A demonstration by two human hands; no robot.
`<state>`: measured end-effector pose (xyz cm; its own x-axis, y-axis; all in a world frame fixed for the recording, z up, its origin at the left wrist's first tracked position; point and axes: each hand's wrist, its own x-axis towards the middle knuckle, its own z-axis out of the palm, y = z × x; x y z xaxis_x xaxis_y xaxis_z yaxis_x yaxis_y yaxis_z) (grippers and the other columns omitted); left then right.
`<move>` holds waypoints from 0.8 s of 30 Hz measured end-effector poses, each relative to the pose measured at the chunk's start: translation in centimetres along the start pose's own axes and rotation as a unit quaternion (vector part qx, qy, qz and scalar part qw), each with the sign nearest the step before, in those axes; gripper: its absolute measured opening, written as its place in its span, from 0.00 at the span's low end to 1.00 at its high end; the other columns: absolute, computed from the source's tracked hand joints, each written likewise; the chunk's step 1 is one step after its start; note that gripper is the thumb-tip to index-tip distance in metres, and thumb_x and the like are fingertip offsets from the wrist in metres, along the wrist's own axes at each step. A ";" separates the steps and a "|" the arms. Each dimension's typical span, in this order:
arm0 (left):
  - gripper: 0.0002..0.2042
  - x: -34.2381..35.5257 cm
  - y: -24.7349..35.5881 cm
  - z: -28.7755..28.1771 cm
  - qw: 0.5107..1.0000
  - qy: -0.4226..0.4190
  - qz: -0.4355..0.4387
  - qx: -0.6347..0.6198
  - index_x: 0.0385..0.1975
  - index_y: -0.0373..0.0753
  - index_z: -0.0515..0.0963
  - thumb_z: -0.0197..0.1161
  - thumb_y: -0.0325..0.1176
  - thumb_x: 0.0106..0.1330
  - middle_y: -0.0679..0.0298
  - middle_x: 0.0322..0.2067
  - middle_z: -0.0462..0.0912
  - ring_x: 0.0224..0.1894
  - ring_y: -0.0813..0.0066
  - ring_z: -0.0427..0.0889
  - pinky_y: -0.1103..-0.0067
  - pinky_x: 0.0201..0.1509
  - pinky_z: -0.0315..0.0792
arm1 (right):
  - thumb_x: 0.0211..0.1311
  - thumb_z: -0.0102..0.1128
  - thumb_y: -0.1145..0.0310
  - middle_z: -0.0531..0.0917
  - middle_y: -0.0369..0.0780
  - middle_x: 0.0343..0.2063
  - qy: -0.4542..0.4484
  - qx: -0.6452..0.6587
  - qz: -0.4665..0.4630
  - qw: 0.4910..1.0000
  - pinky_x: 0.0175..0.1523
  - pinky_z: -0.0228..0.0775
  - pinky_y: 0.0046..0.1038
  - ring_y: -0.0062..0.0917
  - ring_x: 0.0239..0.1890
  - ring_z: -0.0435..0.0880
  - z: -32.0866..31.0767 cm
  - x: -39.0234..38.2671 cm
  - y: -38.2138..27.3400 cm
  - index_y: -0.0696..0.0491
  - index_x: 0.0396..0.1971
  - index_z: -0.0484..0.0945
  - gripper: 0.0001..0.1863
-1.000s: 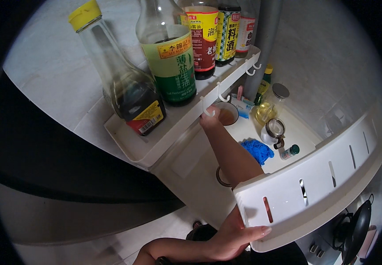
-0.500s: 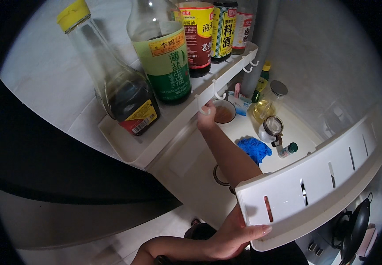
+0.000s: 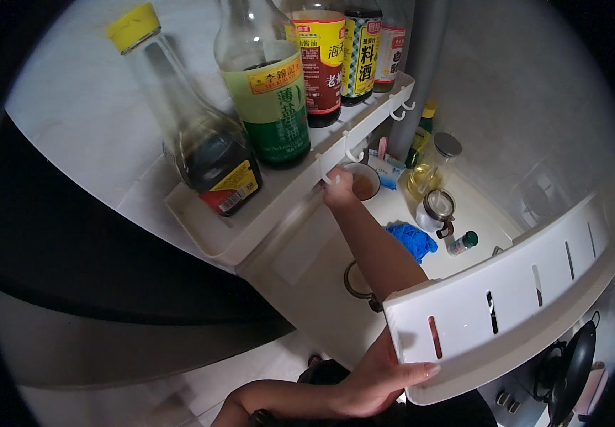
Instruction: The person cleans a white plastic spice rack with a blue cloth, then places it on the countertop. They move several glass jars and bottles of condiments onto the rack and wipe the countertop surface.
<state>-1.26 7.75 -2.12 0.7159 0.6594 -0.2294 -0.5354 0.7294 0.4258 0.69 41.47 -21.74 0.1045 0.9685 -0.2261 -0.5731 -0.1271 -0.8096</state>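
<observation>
My left hand (image 3: 378, 377) grips the near end of a long white slotted shelf tray (image 3: 457, 324). The thumb lies on top of the tray and the fingers are hidden behind it. My right arm reaches out from behind that tray toward the upper left. At its end, my right hand (image 3: 338, 188) is at the hooked front rail of a white wall rack (image 3: 279, 220), beside a dark-rimmed white mug (image 3: 364, 181) with brownish contents. The rail and a hook cover its fingers, so its hold does not show. On the rack stand a yellow-capped sauce bottle (image 3: 211, 167) and a green-labelled bottle (image 3: 272, 107).
More sauce bottles (image 3: 318, 67) line the rack by a grey pipe (image 3: 421, 78). On the white counter lie a blue mesh bundle (image 3: 412, 242), a lidded glass jar (image 3: 437, 208), an oil jug (image 3: 432, 167) and a small green-capped bottle (image 3: 464, 243). A black pan (image 3: 574, 373) is at lower right.
The whole view has shifted slightly, with the rack a little further right. My left hand keeps its grip on the tray; my right hand stays by the rack's rail.
</observation>
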 end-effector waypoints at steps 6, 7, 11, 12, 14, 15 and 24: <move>0.36 -0.1 0.4 0.1 1.000 -0.008 -0.006 0.007 0.61 0.39 0.47 0.61 0.25 0.54 0.61 0.53 0.63 0.57 0.71 0.63 0.71 0.60 0.58 | 0.59 0.46 0.69 0.76 0.38 0.32 0.011 0.131 0.076 0.988 0.33 0.69 0.26 0.28 0.33 0.76 -2.2 1.7 -1.1 0.53 0.34 0.73 0.07; 0.36 -0.2 0.5 0.1 1.000 -0.005 -0.006 0.007 0.60 0.39 0.47 0.61 0.25 0.54 0.61 0.53 0.63 0.57 0.71 0.63 0.71 0.60 0.58 | 0.59 0.46 0.70 0.75 0.38 0.31 0.011 0.136 0.073 0.988 0.33 0.69 0.26 0.28 0.32 0.75 -2.0 1.7 -1.2 0.54 0.34 0.73 0.07; 0.36 0.0 0.7 -0.2 1.000 0.004 -0.007 0.001 0.60 0.39 0.47 0.61 0.25 0.54 0.61 0.53 0.63 0.57 0.71 0.63 0.71 0.60 0.58 | 0.57 0.45 0.73 0.74 0.38 0.29 0.006 0.141 0.056 0.988 0.31 0.68 0.25 0.27 0.29 0.74 -2.1 1.5 -1.3 0.55 0.35 0.72 0.08; 0.36 0.0 0.6 -0.2 1.000 0.003 -0.005 0.000 0.60 0.39 0.47 0.61 0.25 0.54 0.61 0.53 0.63 0.57 0.71 0.63 0.71 0.60 0.58 | 0.57 0.45 0.74 0.74 0.38 0.29 0.005 0.143 0.054 0.988 0.31 0.68 0.25 0.27 0.28 0.73 -2.1 1.2 -1.3 0.55 0.35 0.72 0.09; 0.36 0.1 0.9 -0.1 1.000 0.004 -0.008 0.009 0.60 0.38 0.47 0.61 0.25 0.53 0.60 0.53 0.63 0.57 0.71 0.63 0.71 0.60 0.58 | 0.56 0.44 0.76 0.73 0.38 0.27 0.001 0.144 0.049 0.988 0.31 0.68 0.24 0.26 0.27 0.72 -1.9 1.0 -1.4 0.56 0.36 0.72 0.09; 0.36 0.1 1.0 0.0 1.000 0.008 -0.017 0.014 0.60 0.39 0.47 0.61 0.25 0.53 0.60 0.53 0.63 0.57 0.71 0.63 0.71 0.60 0.58 | 0.55 0.44 0.76 0.73 0.38 0.27 0.003 0.143 0.048 0.989 0.30 0.67 0.24 0.26 0.26 0.72 -2.0 0.6 -1.5 0.56 0.36 0.72 0.10; 0.38 0.2 -0.6 1.4 0.998 -0.042 -0.024 -0.027 0.62 0.40 0.43 0.61 0.25 0.54 0.60 0.56 0.59 0.60 0.71 0.59 0.71 0.63 0.55 | 0.58 0.50 0.69 0.76 0.38 0.25 -0.036 -0.122 0.063 0.990 0.28 0.68 0.26 0.26 0.27 0.75 -5.4 2.1 1.7 0.53 0.30 0.74 0.05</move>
<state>-0.16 7.19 -1.26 0.7745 0.6082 -0.1740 -0.5216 0.7696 0.3683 4.31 42.15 -26.48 -0.0194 0.9532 -0.3018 -0.3630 -0.2879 -0.8862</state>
